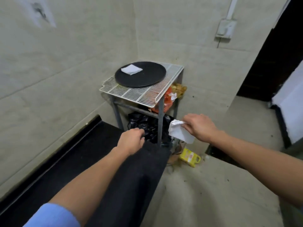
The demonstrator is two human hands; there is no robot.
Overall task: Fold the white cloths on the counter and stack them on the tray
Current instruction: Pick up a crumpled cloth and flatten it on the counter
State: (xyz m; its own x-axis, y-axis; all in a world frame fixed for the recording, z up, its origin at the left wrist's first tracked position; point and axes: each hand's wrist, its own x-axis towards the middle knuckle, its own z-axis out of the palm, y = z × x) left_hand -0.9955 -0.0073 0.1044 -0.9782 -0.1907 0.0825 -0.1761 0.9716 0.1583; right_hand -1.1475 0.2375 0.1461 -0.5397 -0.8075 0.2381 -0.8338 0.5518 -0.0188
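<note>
R hand (199,126): fingers & thumb curled round the held cloth (179,132), a white folded piece. It hangs from the grip to the hand's left, in the air, touching nothing else that I can see.
L hand (131,139): fingers loosely curled, holding nothing. It hovers over the far end of the counter (98,169), a black top that runs back under the L forearm.
Hands: apart, w/ dark plastic showing between them on my feed.
tray (147,79): black, round, shallow. Well beyond both hands, roughly straight ahead of the L hand.
In tray: one folded cloth (131,69), white, squarish, lying flat near the far-left rim.
Under tray: white wire rack (139,95) on a grey metal stand (161,115). The tray sits on the rack's far part, and the near strip of wire is uncovered.
Below rack, upper: orange bag (165,104) w/ crumpled wrappers at its top, beyond the R hand. Can't tell what else is in it.
Below rack, lower: black bag (147,126), between the hands and just beyond the L fingertips. Contents hidden, can't tell.
Floor: yellow packet (190,157) lying flat, below the R hand and nearer me than the held cloth.
L arm: blue sleeve (54,215) at the near edge of my view.
</note>
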